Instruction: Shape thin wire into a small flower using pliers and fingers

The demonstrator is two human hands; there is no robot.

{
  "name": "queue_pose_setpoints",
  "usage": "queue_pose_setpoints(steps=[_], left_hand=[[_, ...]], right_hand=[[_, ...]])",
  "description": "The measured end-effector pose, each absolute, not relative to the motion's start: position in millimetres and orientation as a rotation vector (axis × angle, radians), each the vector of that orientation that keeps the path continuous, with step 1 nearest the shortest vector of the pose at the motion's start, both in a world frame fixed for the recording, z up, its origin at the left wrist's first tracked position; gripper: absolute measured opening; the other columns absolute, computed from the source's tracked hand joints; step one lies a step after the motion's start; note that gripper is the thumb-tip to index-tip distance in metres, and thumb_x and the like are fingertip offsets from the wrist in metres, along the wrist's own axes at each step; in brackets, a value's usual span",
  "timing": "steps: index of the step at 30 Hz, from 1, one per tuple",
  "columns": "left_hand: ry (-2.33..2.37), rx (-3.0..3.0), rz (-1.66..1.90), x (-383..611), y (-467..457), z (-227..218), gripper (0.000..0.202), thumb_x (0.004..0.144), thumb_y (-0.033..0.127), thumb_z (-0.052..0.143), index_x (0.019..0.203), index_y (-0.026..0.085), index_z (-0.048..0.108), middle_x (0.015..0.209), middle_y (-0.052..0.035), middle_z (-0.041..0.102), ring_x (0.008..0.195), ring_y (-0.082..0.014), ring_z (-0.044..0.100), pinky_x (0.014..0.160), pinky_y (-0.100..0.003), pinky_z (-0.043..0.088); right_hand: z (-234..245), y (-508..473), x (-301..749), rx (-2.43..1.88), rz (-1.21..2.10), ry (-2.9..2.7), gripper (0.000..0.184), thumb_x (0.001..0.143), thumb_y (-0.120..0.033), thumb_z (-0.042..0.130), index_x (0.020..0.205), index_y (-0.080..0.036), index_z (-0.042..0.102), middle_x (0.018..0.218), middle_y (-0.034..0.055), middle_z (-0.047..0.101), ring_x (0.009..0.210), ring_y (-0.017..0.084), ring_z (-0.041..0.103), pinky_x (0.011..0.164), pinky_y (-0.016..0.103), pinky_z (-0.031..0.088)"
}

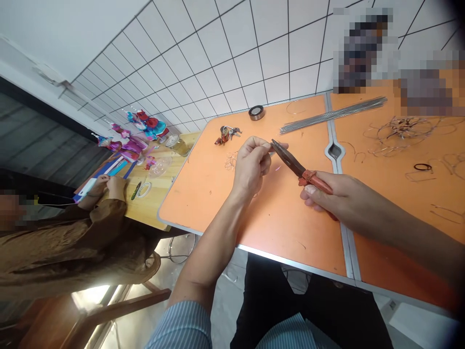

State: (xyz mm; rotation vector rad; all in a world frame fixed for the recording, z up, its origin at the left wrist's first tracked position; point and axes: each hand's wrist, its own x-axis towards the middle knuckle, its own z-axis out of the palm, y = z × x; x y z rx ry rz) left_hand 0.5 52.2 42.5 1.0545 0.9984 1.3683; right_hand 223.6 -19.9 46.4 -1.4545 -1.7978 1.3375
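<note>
My right hand [327, 194] is wrapped around the red handles of a pair of pliers [290, 162], whose dark jaws point up and to the left. The jaw tips meet the fingertips of my left hand [252, 162], which is closed in a pinch. What it pinches is mostly hidden by the fingers; it looks like a thin wire, with a faint strand showing below the hand. Both hands are above the orange table [203, 184]. Behind my left hand lies a small tangle of fine wire [230, 161].
A bundle of straight wires [334, 115], a roll of tape [256, 112] and a small figure [227, 134] lie toward the wall. Coiled wire [403, 128] and a black ring [423, 167] are on the right. At left, another person [109, 208] works at a wooden table [156, 203] with colourful dolls [145, 123] and a jar [177, 144].
</note>
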Motion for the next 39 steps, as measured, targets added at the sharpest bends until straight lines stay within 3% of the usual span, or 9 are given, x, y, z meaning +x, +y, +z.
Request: queue_pose_setpoints(steps=[9,19,25,31,39], left_hand=[[1.048,1.149,1.334,-0.8,55.5,39.9,0.025,0.096,0.023,0.066,0.084,0.025,0.045,0.101,-0.0071,0.091,0.049,-0.0072,0.026,0.046,-0.025,0.022],[1.052,1.309,1.396,-1.3,53.9,32.5,0.028,0.098,0.022,0.072,0.086,0.025,0.048,0.096,-0.0038,0.087,0.052,-0.0071,0.033,0.049,-0.026,0.028],[1.065,1.388,1.417,-1.6,52.8,31.9,0.03,0.105,0.023,0.073,0.087,0.025,0.049,0.095,-0.0048,0.084,0.061,-0.0107,0.058,0.058,-0.026,0.045],[1.056,1.422,1.404,-2.5,53.3,30.1,0.034,0.109,0.027,0.075,0.088,0.025,0.049,0.091,-0.0032,0.078,0.076,-0.0144,0.074,0.064,-0.025,0.048],[1.102,1.416,1.407,0.7,51.5,33.3,0.039,0.108,0.031,0.079,0.085,0.025,0.047,0.086,-0.0022,0.074,0.075,-0.0153,0.075,0.062,-0.025,0.047]], right_hand=[[49.7,-21.2,222.3,-1.448,1.306,-1.789,0.029,0.109,-0.052,0.072,0.099,-0.027,0.061,0.087,0.0046,0.068,0.078,0.024,0.063,0.066,0.036,0.046],[50.4,-20.7,225.9,-1.425,1.277,-1.842,0.031,0.109,-0.055,0.068,0.1,-0.027,0.061,0.085,0.0051,0.065,0.076,0.025,0.059,0.065,0.037,0.042],[51.7,-20.3,225.1,-1.421,1.268,-1.834,0.029,0.109,-0.052,0.069,0.098,-0.026,0.059,0.085,0.0047,0.066,0.076,0.024,0.061,0.065,0.036,0.044],[46.3,-20.6,223.4,-1.408,1.359,-1.746,0.032,0.109,-0.056,0.07,0.1,-0.026,0.06,0.084,0.0039,0.065,0.076,0.024,0.064,0.067,0.037,0.052],[55.0,-22.8,222.4,-1.46,1.253,-1.865,0.031,0.113,-0.047,0.061,0.092,-0.026,0.054,0.074,-0.0014,0.05,0.065,0.019,0.045,0.06,0.035,0.033]])
